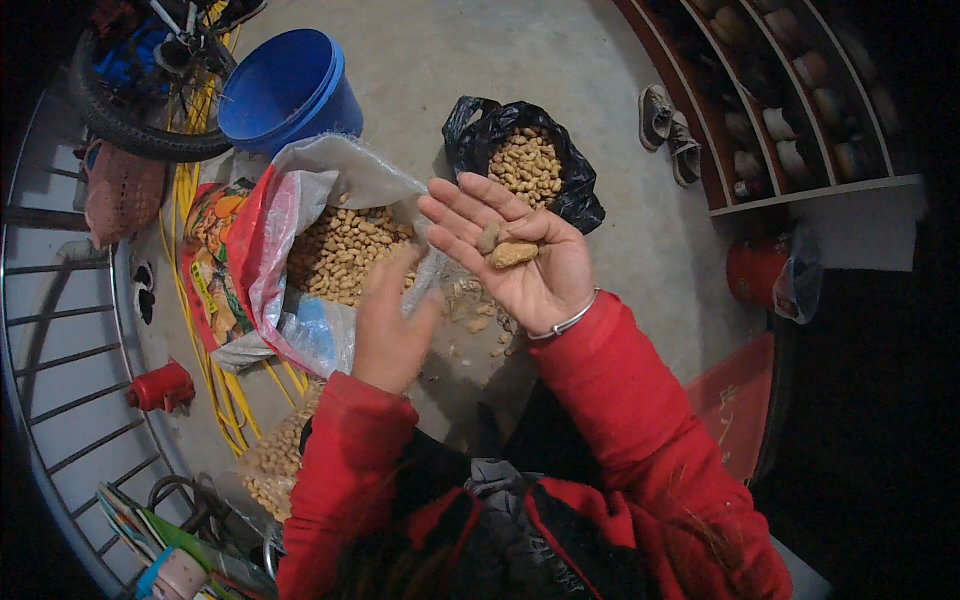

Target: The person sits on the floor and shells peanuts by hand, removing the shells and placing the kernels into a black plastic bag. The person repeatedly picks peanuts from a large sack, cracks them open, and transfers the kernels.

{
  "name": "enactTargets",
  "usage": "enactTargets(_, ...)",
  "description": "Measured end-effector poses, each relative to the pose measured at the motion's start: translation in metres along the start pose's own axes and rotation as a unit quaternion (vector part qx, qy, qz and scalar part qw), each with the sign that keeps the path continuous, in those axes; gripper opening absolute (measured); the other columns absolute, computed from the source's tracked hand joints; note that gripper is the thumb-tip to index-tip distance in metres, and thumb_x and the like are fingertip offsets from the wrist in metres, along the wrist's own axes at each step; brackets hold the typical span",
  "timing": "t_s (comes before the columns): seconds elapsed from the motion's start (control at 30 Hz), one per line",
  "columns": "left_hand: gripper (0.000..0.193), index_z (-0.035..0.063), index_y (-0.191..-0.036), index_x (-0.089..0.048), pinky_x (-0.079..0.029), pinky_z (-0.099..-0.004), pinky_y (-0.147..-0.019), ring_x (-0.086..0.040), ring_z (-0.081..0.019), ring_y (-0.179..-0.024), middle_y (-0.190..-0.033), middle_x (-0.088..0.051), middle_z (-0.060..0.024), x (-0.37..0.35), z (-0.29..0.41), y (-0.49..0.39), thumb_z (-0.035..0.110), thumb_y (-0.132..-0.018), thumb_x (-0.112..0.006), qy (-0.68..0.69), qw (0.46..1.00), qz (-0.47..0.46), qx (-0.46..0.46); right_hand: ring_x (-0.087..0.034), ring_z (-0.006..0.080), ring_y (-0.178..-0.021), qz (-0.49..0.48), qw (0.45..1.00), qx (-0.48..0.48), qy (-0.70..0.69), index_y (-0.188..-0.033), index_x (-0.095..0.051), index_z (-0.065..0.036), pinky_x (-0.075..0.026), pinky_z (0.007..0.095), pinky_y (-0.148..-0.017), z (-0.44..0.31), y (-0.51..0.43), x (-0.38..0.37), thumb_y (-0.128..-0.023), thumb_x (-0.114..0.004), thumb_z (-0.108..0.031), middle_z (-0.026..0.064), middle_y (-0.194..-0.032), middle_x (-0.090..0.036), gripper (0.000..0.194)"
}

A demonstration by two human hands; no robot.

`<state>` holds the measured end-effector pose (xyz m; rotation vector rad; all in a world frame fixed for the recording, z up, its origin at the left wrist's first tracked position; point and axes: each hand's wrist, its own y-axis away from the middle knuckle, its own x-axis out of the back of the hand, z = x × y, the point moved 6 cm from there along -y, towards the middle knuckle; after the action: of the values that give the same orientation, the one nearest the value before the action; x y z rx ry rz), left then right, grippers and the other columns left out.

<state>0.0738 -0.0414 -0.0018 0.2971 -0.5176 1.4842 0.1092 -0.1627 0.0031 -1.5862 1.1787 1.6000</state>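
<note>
My right hand is turned palm up, its thumb bent over a brown peanut pod and a smaller greyish piece beside it. A silver bangle circles that wrist. My left hand, blurred, is over the near right edge of a woven plastic sack; thumb and fingers look apart, with nothing visible in them. Unshelled peanuts fill the sack's mouth. Beyond my right hand, a black plastic bag holds more peanuts. Loose pods and debris lie on the floor between the containers.
A blue bucket stands behind the sack, near a bicycle wheel. Yellow cable runs along the left. A clear bag of peanuts is by my left forearm. Sneakers and a shoe rack are right.
</note>
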Motion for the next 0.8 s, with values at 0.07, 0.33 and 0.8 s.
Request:
enactTargets(0.07, 0.03, 0.0009, -0.101, -0.053, -0.041, -0.0293, -0.075, -0.051, -0.0234, -0.086, -0.094, -0.052, -0.0122, 0.011, 0.01, -0.003, 0.002, -0.071, -0.056, 0.03, 0.997, 0.07, -0.019, -0.036, 0.0359, -0.115, -0.003, 1.0, 0.002, 0.006, -0.112, -0.038, 0.007, -0.031, 0.0436, -0.098, -0.001, 0.001, 0.002, -0.068, -0.036, 0.0, 0.0245, -0.121, -0.038, 0.044)
enactTargets(0.33, 0.029, 0.0024, -0.098, -0.056, -0.039, -0.0233, -0.059, -0.048, -0.0141, -0.069, -0.084, -0.05, -0.0071, 0.003, 0.03, -0.006, -0.001, -0.07, -0.059, 0.035, 0.996, 0.049, -0.069, -0.031, 0.0332, -0.12, -0.004, 0.997, -0.058, 0.048, -0.119, -0.038, 0.006, -0.027, 0.0452, -0.099, 0.021, 0.002, 0.012, -0.064, -0.037, -0.001, 0.0232, -0.128, -0.032, 0.055)
enactTargets(0.8, 0.025, 0.0035, -0.096, -0.053, -0.041, -0.0302, -0.053, -0.05, -0.0186, -0.054, -0.088, -0.052, -0.0102, -0.012, 0.009, -0.003, 0.011, -0.072, -0.06, 0.002, 1.0, -0.001, 0.027, -0.055, 0.0287, -0.086, 0.191, 0.975, 0.039, 0.103, -0.086, -0.05, 0.004, -0.044, 0.0388, -0.082, -0.013, -0.013, 0.066, -0.082, -0.04, -0.013, 0.0172, -0.087, -0.055, 0.02)
